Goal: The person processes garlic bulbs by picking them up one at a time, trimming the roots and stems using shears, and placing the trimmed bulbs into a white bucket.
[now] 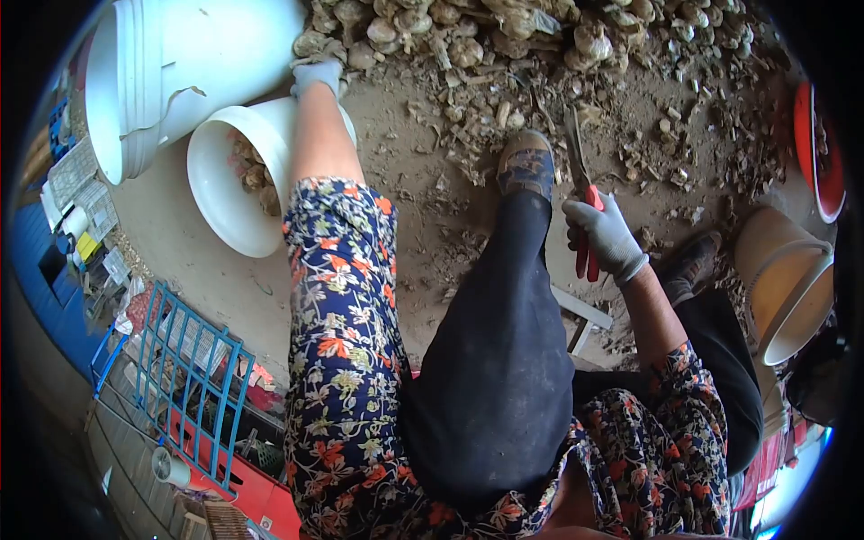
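My right hand (603, 236), in a pale grey glove, is closed around the red handles of a pair of shears (576, 148). The long metal blades point away from me, towards the garlic pile. Stretched far forward, my gloved left hand (319, 76) is at the left edge of the heap of dry garlic bulbs (466, 52). Its fingers are hidden among the bulbs, so their grip cannot be made out. Just below that hand lies a white bucket (213, 184) on its side, with garlic (261, 184) inside.
Large white nested buckets (198, 63) lie at upper left. Dry trimmings (477, 144) litter the dirt floor. On the right are a red basin (817, 153) and a cream bucket (783, 279). A blue metal frame (193, 378) is at lower left. My shoe (526, 166) rests near the heap.
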`<state>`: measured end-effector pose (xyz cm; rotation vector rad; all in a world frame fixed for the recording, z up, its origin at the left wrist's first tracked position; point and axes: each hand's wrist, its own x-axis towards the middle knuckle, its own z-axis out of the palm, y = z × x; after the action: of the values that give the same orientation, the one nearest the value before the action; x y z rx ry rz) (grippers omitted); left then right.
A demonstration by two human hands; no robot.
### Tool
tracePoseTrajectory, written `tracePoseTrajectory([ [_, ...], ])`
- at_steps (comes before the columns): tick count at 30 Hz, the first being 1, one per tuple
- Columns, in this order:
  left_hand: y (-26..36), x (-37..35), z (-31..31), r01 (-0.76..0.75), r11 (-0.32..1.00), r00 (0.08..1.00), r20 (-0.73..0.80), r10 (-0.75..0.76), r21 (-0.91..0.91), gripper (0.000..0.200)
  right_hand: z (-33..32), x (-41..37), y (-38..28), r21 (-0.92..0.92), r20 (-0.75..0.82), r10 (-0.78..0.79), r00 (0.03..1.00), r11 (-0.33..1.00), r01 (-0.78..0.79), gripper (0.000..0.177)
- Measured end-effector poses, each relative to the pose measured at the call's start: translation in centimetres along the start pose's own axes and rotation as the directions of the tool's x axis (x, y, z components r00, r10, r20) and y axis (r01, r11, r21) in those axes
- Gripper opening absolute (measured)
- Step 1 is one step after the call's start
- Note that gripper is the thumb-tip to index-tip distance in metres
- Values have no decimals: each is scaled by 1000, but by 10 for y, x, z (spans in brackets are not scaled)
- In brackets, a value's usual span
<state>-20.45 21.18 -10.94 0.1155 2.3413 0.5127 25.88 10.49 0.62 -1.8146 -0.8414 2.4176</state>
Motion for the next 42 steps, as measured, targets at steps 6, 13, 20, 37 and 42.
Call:
tracePoseTrajectory([
  [6, -52, -121, 22, -426, 626, 851, 54, 522, 653, 75, 4, 3, -7, 100, -54, -25, 998, 995, 30, 15],
  [13, -109, -102, 31, -429, 856, 811, 295, 505, -286, 80, 16, 26, -2, -654, -61, -424, 904, 701, 284, 30],
  [20, -73, -168, 42, -774, 588, 628, 168, 760, 235, 73, 27, 29, -12, -863, -9, -480, 877, 447, 235, 36],
  [37, -41, -256, 47, -838, 476, 369, 366, 854, -265, 75, 6, -10, -39, -988, 42, -706, 707, 77, 136, 47],
  [42, -42, -259, 51, -862, 469, 350, 444, 825, -191, 77, 1, -9, -28, -977, 81, -637, 767, 102, 188, 42],
])
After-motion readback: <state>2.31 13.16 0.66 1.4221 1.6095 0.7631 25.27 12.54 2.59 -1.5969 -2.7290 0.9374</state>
